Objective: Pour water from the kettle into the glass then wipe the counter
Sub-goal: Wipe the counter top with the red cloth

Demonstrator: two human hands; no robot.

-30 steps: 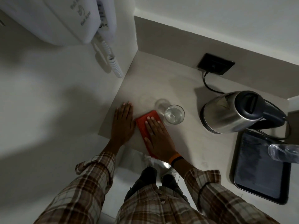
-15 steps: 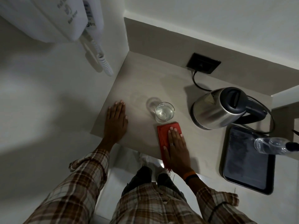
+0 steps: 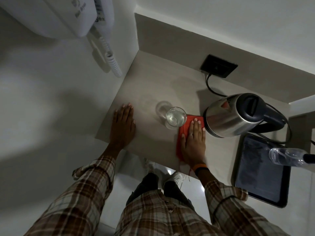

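A clear glass (image 3: 175,117) with water in it stands on the beige counter (image 3: 153,79). To its right sits a steel kettle (image 3: 233,114) with a black lid and handle. Between glass and kettle lies a red cloth (image 3: 183,133), and my right hand (image 3: 194,142) presses flat on it, fingers extended, fingertips close to the kettle's base. My left hand (image 3: 123,125) rests flat on the counter near its left front corner, holding nothing.
A black tray (image 3: 260,169) lies at the right with a clear plastic bottle (image 3: 288,156) over it. The kettle's cord runs to a black wall socket (image 3: 219,65). A white wall-mounted hair dryer (image 3: 68,16) with a coiled cord hangs at the upper left.
My right hand has slid the red cloth to the right, from left of the glass, past its front, to the gap between glass and kettle. My left hand has stayed flat on the counter.
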